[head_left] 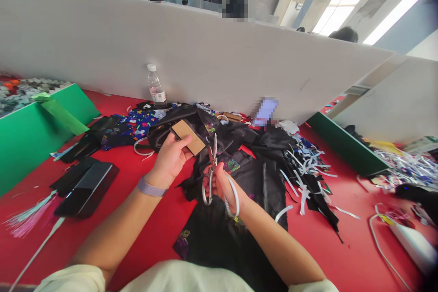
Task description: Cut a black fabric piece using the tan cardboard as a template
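Note:
My left hand (pixel 169 157) is closed around a tan cardboard rectangle (pixel 190 138), with a dark strip showing along its left edge. Close by on the right, my right hand (pixel 221 183) grips a pair of scissors (pixel 213 153) by pale looped handles. The blades point up and away, slightly apart, beside the right end of the cardboard but seemingly not touching it. Beneath both hands spreads black fabric (pixel 270 178) with small glittery coloured patches. Some of my right fingers are hidden behind the handles.
A plastic bottle (pixel 156 89) stands against the white partition (pixel 205 50). A lit phone (pixel 266 112) leans there too. White strips (pixel 303 191) lie at right. A black device (pixel 87 189) with a cable sits on the red table (pixel 143 237). Green dividers (pixel 345 143) flank the area.

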A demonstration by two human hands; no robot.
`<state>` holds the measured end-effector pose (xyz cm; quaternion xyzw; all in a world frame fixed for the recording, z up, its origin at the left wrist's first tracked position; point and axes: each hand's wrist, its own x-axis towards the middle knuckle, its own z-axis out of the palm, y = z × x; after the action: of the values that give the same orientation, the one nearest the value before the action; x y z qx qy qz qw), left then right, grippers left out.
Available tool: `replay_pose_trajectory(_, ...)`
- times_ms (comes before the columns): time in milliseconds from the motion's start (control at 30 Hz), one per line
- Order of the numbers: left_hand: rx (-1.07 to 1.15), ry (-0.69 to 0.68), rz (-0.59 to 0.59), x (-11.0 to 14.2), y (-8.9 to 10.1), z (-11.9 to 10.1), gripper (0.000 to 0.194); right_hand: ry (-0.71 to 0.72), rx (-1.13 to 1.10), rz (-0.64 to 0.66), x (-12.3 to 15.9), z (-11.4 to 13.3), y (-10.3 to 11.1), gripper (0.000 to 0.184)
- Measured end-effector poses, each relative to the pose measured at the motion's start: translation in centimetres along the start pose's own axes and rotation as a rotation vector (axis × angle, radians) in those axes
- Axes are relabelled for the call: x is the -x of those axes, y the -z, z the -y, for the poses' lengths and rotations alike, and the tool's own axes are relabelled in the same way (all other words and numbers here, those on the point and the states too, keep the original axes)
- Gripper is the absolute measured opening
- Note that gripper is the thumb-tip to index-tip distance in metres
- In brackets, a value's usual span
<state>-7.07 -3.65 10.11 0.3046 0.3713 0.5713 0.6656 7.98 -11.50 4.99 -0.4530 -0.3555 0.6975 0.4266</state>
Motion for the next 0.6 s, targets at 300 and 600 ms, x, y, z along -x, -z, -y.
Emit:
replay_pose_trajectory(300, 0.062, 0.008, -0.045, 0.9, -0.9, 2.5, 0.034, -0.069, -0.253, -0.08, -0.1, -1.3, -2.4, 0.071)
replay_pose_trajectory(600, 0.048, 0.071, -0.009, 0.7, -0.8, 2.5, 0.035, -0.058, -0.105, -0.111, 0.3, -1.0, -2.2, 0.073)
